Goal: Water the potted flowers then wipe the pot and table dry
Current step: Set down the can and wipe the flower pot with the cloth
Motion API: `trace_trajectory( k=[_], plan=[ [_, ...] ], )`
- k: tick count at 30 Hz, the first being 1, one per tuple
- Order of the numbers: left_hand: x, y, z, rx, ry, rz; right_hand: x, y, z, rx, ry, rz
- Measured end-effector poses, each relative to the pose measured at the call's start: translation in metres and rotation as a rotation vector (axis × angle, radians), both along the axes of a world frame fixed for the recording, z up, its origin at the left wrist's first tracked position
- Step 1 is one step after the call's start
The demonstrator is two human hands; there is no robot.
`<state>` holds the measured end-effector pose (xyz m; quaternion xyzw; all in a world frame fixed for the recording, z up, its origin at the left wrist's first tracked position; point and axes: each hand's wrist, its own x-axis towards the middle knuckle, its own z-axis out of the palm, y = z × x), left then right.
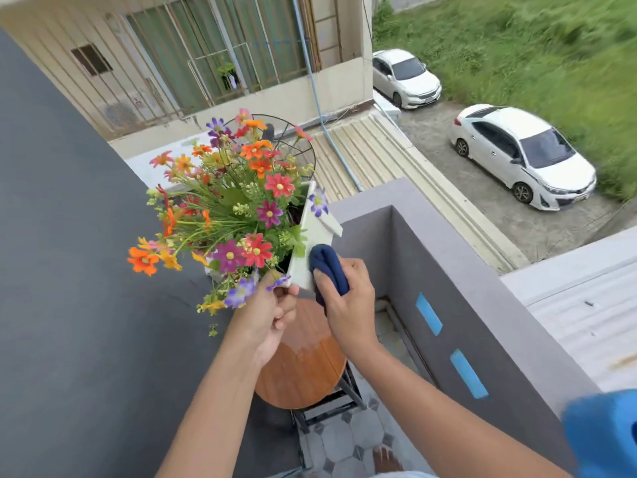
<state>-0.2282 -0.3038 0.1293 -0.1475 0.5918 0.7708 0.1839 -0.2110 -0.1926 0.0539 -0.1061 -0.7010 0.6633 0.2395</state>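
White pot [312, 243] of mixed-colour flowers [234, 201] tilting above the round wooden table [303, 370], dark blue cloth [327, 267] pressing against the pot's side, water sheening on the table.

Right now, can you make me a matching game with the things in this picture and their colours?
Things:
1. cloth
2. flower pot
3. round table
4. tape strips on the balcony wall

Colours:
A. wood brown
B. light blue
C. navy blue
D. white

Pairs: 1-C, 2-D, 3-A, 4-B

The right hand presses the cloth against the pot's side, and the left hand holds the pot's bottom corner, lifted above the table.
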Motion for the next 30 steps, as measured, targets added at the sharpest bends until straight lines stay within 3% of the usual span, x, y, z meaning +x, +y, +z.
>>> trace_trajectory(
  k=[6, 12, 17, 21, 25, 30],
  plan=[
    [0.004, 0.001, -0.004, -0.129, 0.031, -0.041, -0.031, 0.014, 0.057, -0.129, 0.096, -0.074],
    [0.001, -0.016, 0.004, -0.209, 0.018, -0.13, -0.058, 0.051, 0.056, -0.154, 0.008, -0.106],
    [-0.009, -0.033, 0.011, -0.255, 0.019, -0.206, -0.071, 0.081, 0.064, -0.207, -0.079, 0.052],
    [-0.02, -0.055, 0.017, -0.378, 0.061, -0.379, -0.076, 0.09, 0.071, -0.105, -0.157, 0.211],
    [-0.022, -0.06, 0.025, -0.366, 0.1, -0.432, -0.076, 0.091, 0.08, -0.2, -0.186, 0.307],
    [-0.023, -0.059, 0.021, -0.384, 0.094, -0.443, -0.08, 0.093, 0.076, -0.064, -0.336, 0.369]
  ],
)
